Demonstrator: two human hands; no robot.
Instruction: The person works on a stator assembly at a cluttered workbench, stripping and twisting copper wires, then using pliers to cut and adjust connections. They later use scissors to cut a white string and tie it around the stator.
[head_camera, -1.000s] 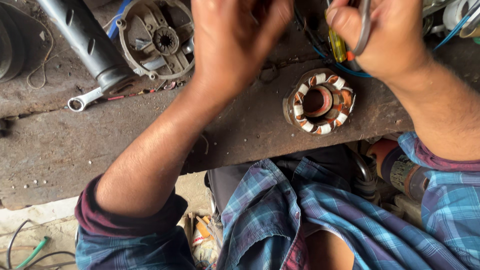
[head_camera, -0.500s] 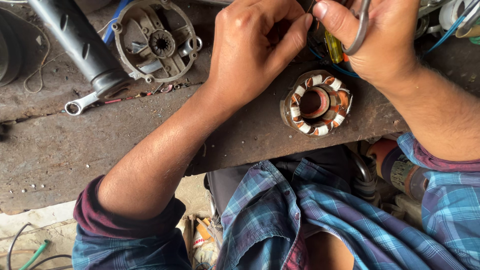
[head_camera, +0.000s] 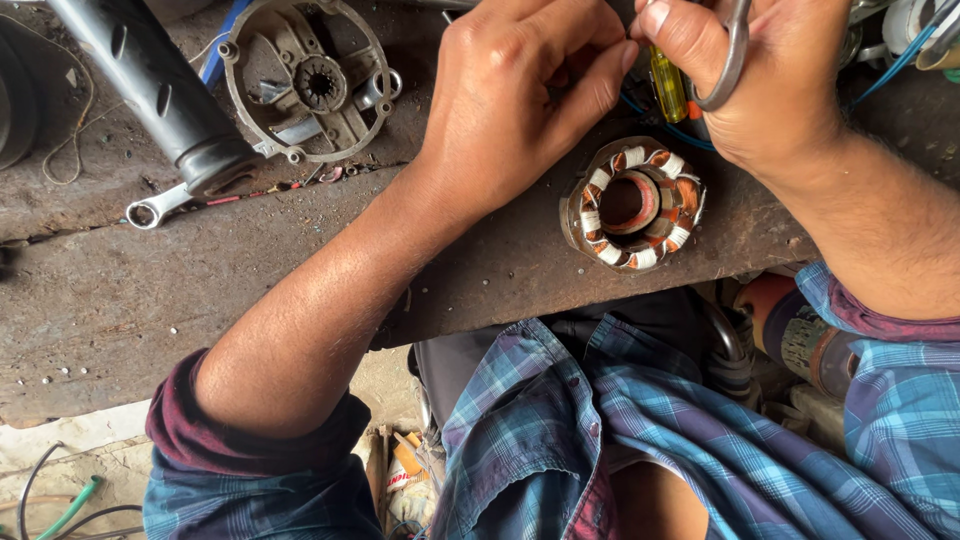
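Workbench (head_camera: 200, 290): stator (head_camera: 632, 205) below both grips

Rough, rusty matt metal table (head_camera: 250, 270), copper-wound stator (head_camera: 634, 204) with white wraps, dull cast-metal housing (head_camera: 306, 80), shiny steel wrench (head_camera: 158, 206), checked cloth shirt (head_camera: 640, 440).

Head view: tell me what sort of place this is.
Probably a small motor repair workshop. A copper-wound round stator lies on a worn, grimy wooden bench, beside a grey metal motor end housing and a steel ring spanner. The right hand holds metal scissors.
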